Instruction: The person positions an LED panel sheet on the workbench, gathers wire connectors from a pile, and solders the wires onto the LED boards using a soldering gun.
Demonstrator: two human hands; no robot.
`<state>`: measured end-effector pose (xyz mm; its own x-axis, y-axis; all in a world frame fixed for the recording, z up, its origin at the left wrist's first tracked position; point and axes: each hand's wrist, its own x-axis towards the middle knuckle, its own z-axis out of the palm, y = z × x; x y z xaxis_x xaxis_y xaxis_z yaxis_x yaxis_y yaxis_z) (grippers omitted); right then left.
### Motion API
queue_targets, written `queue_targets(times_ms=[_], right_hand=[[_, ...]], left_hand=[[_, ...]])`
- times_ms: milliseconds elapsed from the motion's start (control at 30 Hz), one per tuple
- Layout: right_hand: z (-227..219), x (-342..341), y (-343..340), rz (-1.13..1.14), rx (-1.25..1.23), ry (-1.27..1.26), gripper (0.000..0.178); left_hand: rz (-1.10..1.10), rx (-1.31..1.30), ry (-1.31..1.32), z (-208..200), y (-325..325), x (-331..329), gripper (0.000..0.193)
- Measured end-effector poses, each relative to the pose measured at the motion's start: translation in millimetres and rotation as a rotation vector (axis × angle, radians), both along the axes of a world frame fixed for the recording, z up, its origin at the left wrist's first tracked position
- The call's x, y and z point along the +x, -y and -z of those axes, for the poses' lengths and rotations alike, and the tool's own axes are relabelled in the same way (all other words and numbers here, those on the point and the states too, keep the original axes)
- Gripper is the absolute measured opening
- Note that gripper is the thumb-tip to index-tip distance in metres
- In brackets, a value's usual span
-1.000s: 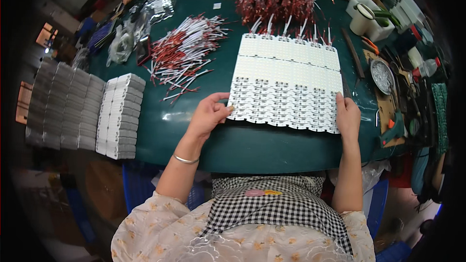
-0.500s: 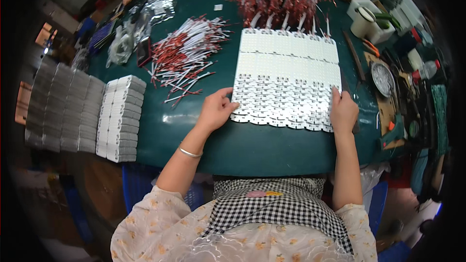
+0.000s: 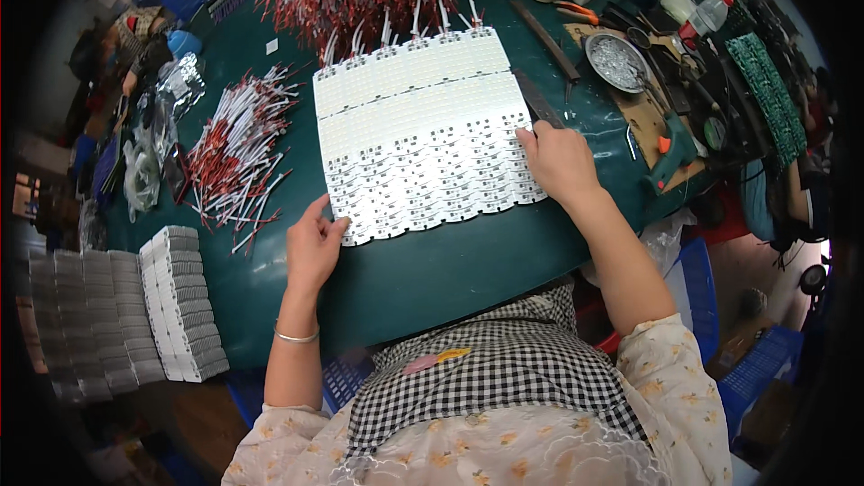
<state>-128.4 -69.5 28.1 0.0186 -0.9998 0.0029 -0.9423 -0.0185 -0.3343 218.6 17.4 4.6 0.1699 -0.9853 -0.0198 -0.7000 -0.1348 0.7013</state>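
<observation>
On my feed the white panel (image 3: 418,112) lies near the worktop's (image 3: 450,272) front edge, my right hand (image 3: 565,164) grasping its side, my left hand (image 3: 311,254) touching its corner, grip unclear.

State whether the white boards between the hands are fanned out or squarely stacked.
Fanned out: the white boards show several overlapping scalloped edges, stepped one below another.

A flat white rectangular panel (image 3: 423,144) is between the person's bare left hand (image 3: 313,245) and bare right hand (image 3: 565,162). On the smooth dark-green table (image 3: 441,272), behind the panel, is a dense red-and-white wire bundle (image 3: 360,0); left, a loose red-and-white wire pile (image 3: 238,139); right, a round silvery metal dish (image 3: 621,87) on a flat tan board (image 3: 635,110).
</observation>
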Motion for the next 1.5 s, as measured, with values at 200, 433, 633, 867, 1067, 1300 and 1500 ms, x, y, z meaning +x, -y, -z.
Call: queue_targets(times_ms=[200, 433, 633, 867, 1067, 1300, 1500], right_hand=[[11.8, -21.7, -24.1, 0.086, -0.012, 0.343, 0.029], [7.5, -20.8, -6.9, 0.213, 0.155, 0.704, 0.038], [14.2, 6.7, 0.5, 0.278, -0.038, 0.406, 0.049], [26.2, 9.0, 11.4, 0.176, -0.227, 0.388, 0.051], [27.8, 20.3, 16.0, 0.135, -0.223, 0.036, 0.044], [20.6, 14.8, 22.1, 0.045, -0.22, -0.025, 0.043], [16.1, -3.6, 10.8, -0.018, -0.135, -0.04, 0.043]], left_hand=[[0.038, 0.135, 0.104, -20.3, -15.3, -5.4, 0.062], [0.06, 0.111, -0.751, -13.8, -8.7, -5.9, 0.07], [-0.126, 0.263, -0.73, -15.2, 7.8, -0.8, 0.056], [-0.018, 0.002, -0.644, -6.8, 17.5, 6.0, 0.058], [0.12, 0.031, -0.217, 17.6, 41.0, 24.2, 0.058], [0.147, 0.055, 0.169, -17.1, 39.0, -3.1, 0.054], [0.074, -0.018, 0.215, -3.2, 32.7, 2.6, 0.056]])
